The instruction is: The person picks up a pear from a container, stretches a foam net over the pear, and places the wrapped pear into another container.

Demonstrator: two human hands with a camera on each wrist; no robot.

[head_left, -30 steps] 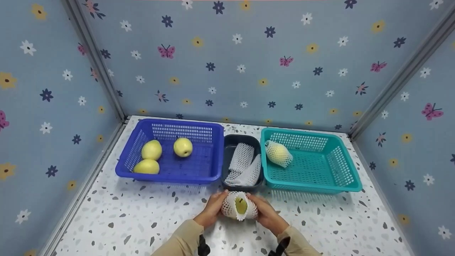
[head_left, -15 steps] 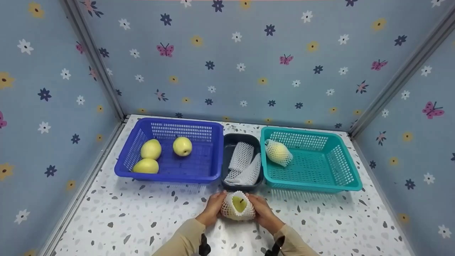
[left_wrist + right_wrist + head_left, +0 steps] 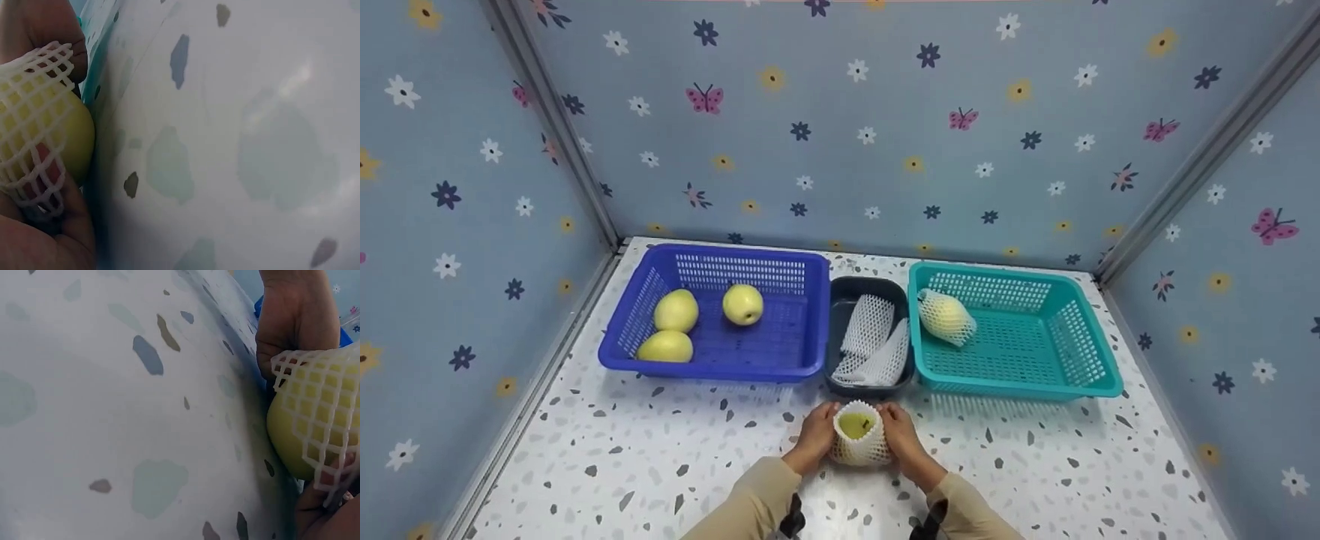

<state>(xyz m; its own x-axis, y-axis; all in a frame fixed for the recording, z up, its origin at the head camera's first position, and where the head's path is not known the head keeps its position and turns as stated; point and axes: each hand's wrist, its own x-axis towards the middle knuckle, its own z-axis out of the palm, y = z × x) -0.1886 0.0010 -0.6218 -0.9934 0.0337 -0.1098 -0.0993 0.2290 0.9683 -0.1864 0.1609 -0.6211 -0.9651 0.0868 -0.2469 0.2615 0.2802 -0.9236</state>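
Observation:
A yellow pear [image 3: 856, 425] sits upright on the speckled table [image 3: 660, 465], wrapped in a white foam net [image 3: 861, 446] that leaves its stem end bare. My left hand [image 3: 814, 436] grips the net on the left side and my right hand [image 3: 900, 440] grips it on the right. The left wrist view shows the netted pear [image 3: 39, 129] pinched by fingers [image 3: 53, 169]. From the right wrist, the net [image 3: 318, 410] covers the pear [image 3: 292, 439], whose bottom shows bare.
A blue basket [image 3: 802, 315] at the back left holds three bare pears [image 3: 742, 304]. A small dark tray [image 3: 836, 300] in the middle holds folded foam nets [image 3: 874, 341]. A teal basket [image 3: 1065, 330] on the right holds one netted pear [image 3: 946, 316]. Patterned walls enclose the table.
The net has been pulled further down over the pear, which has turned more upright. Both hands have stayed on its sides.

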